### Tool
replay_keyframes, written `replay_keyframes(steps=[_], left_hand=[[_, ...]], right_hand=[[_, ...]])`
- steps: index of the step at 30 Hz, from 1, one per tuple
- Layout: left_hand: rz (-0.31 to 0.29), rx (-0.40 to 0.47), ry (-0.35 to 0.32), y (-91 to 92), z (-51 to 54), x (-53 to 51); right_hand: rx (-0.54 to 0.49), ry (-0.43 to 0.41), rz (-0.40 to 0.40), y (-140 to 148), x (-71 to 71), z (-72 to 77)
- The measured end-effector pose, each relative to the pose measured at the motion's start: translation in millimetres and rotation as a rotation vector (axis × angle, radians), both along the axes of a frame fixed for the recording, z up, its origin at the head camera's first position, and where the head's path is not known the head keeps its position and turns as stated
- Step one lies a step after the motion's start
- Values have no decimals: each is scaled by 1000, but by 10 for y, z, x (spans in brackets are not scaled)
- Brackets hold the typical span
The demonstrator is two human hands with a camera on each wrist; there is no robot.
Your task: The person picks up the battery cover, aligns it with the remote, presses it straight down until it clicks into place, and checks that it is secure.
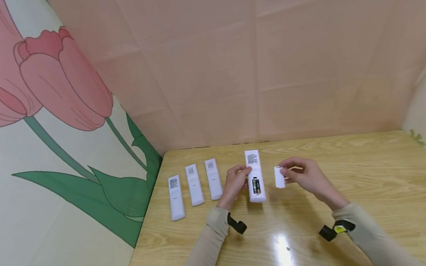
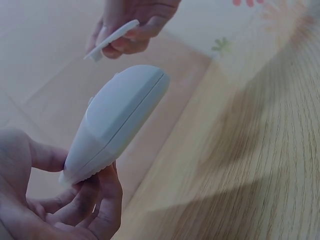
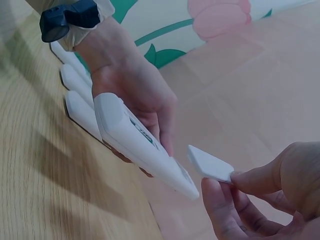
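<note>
A white remote control [image 1: 254, 169] is held back side up above the table, gripped by my left hand [image 1: 235, 183] with the thumb on its back and the fingers beneath. Its battery compartment [image 1: 256, 186] lies uncovered, with dark batteries inside. To the right of it, my right hand [image 1: 305, 176] pinches a small white battery cover [image 1: 279, 177] between thumb and fingers. Cover and remote are apart. The left wrist view shows the remote [image 2: 115, 115] from its end, the cover [image 2: 114, 39] beyond it. In the right wrist view the cover [image 3: 210, 164] is beside the remote [image 3: 135, 140].
Three more white remotes lie back side up at the table's left: the outer remote [image 1: 176, 201], the middle remote [image 1: 195, 188] and the inner remote [image 1: 214, 182]. A tiny dark speck [image 1: 288, 249] is near the front of the wooden table [image 1: 379, 179]. Pinkish cloth [image 1: 260, 63] hangs behind.
</note>
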State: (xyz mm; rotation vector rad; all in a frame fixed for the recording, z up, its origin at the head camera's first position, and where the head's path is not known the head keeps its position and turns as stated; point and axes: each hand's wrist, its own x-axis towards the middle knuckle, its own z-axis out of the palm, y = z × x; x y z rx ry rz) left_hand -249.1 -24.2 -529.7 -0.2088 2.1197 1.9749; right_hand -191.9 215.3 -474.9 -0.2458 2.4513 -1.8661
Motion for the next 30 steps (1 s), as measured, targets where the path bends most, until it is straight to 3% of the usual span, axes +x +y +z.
replay_keyframes(steps=[30], left_hand=[[13,36,-3,34,-42,20]], right_hand=[[-22,-19,44,-263,-89,-112]])
